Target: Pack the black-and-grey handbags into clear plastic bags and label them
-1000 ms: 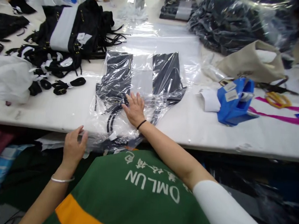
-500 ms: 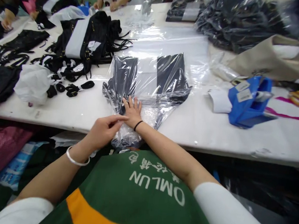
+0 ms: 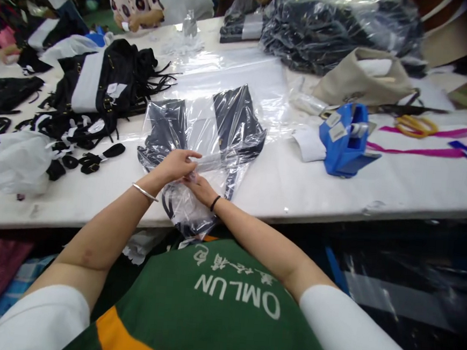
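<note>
Before me on the table a black handbag with a white paper band lies flat inside a clear plastic bag. My left hand reaches over the lower part of this package, its fingers curled in toward the other hand. Just below it, my right hand has its fingers closed on the plastic film. The fingertips of both hands meet at gathered film, so details there are partly hidden. Dark straps show through the loose plastic hanging at the table's near edge.
To the right stand a blue tape dispenser, yellow-handled scissors and a beige bag. At left are a stack of black bags and crumpled white paper. Flat clear plastic bags lie behind the package. Other people work across the table.
My right hand, flat on the package before, now has its fingers drawn together on the film. My left hand has moved forward from the right wrist onto the package. The view has swung right.
</note>
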Demonstrator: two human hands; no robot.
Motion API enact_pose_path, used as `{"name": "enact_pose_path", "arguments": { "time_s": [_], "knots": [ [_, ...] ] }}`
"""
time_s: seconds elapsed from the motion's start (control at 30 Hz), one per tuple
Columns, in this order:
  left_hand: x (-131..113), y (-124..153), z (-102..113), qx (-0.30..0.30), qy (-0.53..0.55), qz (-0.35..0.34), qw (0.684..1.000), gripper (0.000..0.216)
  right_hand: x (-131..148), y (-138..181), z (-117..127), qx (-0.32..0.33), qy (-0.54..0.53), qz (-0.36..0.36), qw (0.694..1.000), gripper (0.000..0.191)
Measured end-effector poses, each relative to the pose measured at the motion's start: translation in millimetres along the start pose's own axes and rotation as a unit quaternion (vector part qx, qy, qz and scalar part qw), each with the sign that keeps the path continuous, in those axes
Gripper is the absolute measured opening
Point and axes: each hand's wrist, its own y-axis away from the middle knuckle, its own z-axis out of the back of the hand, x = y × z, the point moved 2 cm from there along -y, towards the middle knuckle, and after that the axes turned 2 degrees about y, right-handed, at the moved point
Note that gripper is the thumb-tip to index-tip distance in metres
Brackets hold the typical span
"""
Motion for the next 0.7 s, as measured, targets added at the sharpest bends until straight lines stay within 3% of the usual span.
{"name": "enact_pose_path", "arguments": {
  "time_s": [0.1, 0.23, 0.33, 0.43, 0.57, 0.7],
  "knots": [
    [5, -36, -3, -0.061, -0.102, -0.075, 0.99, 0.042, 1, 3, 1, 0.006, -0.025, 0.008, 1.0, 0.049],
    [27, -68, -11, 0.017, -0.175, -0.114, 0.978, 0.027, 5, 13, 9, 0.016, -0.052, 0.01, 0.998, 0.053],
    [47, -59, -8, 0.069, -0.113, -0.125, 0.983, 0.026, 7, 20, 20, -0.027, -0.068, 0.006, 0.997, 0.051],
    [64, -38, -2, 0.096, -0.036, -0.118, 0.988, 0.032, 3, 15, 33, -0.095, -0.087, -0.083, 0.988, 0.042],
    [73, -20, -2, 0.097, 0.036, -0.092, 0.99, 0.042, -8, -4, 41, -0.133, -0.091, -0.219, 0.962, 0.035],
    [72, -15, -12, 0.086, 0.057, -0.091, 0.99, 0.044, -13, -13, 42, -0.136, -0.03, -0.248, 0.959, 0.037]
  ]
}}
